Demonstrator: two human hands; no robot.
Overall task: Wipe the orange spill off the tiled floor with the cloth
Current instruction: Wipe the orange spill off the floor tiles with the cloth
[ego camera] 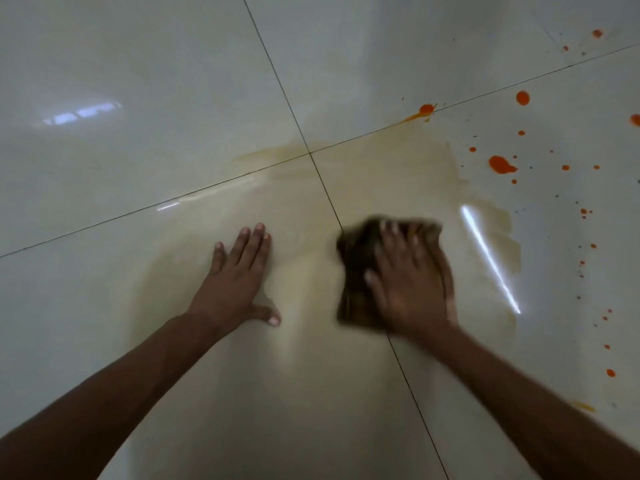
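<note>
A dark brown cloth (356, 268) lies bunched on the glossy pale tiled floor (138, 98), just right of a grout line. My right hand (408, 282) presses flat on top of the cloth with fingers spread; both are motion-blurred. My left hand (239, 278) rests palm-down on the bare tile to the left, fingers straight. A thin yellowish wet smear (381, 174) covers the tiles around and beyond both hands. Bright orange drops and blots (502, 164) dot the floor to the right, with one splash (424, 110) on the far grout line.
Dark grout lines cross at a junction (309, 152) beyond my hands. A bright streak of reflected light (491, 261) lies right of the cloth. Small orange specks (609, 372) run down the right edge. A faint orange smudge (583, 406) sits near my right forearm.
</note>
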